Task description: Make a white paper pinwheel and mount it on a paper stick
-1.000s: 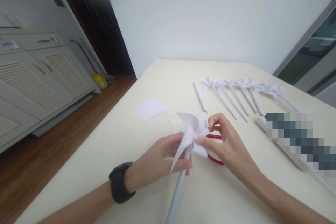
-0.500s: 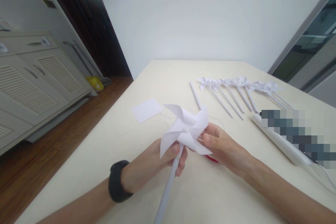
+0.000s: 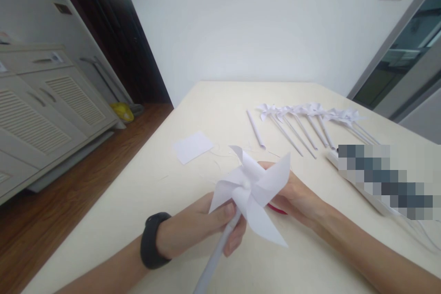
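Note:
My left hand (image 3: 203,225), with a black band on its wrist, is closed round the white stick of a white paper pinwheel (image 3: 253,190) and holds it tilted up over the cream table (image 3: 193,115). My right hand (image 3: 296,195) lies behind the pinwheel's blades, which hide its fingertips. A red object (image 3: 277,210) shows under that hand on the table.
Several finished white pinwheels (image 3: 310,117) lie in a row at the back right, with a single white stick (image 3: 255,129) beside them. A white paper square (image 3: 192,147) lies to the left. A long white object (image 3: 358,179), partly blurred, lies at the right. Cabinets stand across the wooden floor.
The pinwheel has turned to face me and come closer. My right hand has dropped from the pinwheel's centre to behind its blades.

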Demonstrator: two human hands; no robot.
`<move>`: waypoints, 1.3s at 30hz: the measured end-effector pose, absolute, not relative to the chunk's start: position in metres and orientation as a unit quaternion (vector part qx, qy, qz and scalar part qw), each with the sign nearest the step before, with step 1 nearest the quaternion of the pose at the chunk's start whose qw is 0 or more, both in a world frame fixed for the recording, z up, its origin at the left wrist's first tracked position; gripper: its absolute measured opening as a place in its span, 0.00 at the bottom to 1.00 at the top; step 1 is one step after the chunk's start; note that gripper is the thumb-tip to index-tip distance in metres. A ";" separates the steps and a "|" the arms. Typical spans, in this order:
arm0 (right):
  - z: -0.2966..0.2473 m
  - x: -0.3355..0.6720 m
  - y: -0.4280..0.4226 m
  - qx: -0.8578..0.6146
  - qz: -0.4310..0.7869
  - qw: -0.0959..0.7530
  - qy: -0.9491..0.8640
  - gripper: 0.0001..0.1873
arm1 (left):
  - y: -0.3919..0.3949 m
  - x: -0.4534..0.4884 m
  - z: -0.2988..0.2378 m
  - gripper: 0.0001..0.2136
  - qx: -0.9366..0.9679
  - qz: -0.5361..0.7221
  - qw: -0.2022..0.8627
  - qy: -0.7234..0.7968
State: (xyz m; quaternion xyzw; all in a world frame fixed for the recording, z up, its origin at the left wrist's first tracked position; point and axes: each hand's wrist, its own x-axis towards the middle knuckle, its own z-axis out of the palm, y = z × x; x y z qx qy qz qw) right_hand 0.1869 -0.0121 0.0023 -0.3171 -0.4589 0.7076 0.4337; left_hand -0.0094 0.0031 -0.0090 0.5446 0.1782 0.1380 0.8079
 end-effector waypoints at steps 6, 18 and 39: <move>0.002 0.185 -0.012 -0.334 0.692 0.448 -0.456 0.08 | 0.001 -0.008 -0.015 0.18 0.538 0.164 0.803 0.198; -0.005 0.185 -0.009 -0.324 0.677 0.488 -0.445 0.04 | 0.005 -0.004 -0.008 0.12 0.497 0.221 0.809 0.221; -0.006 0.185 -0.007 -0.343 0.664 0.474 -0.465 0.07 | 0.005 -0.003 0.002 0.10 0.534 0.259 0.757 0.271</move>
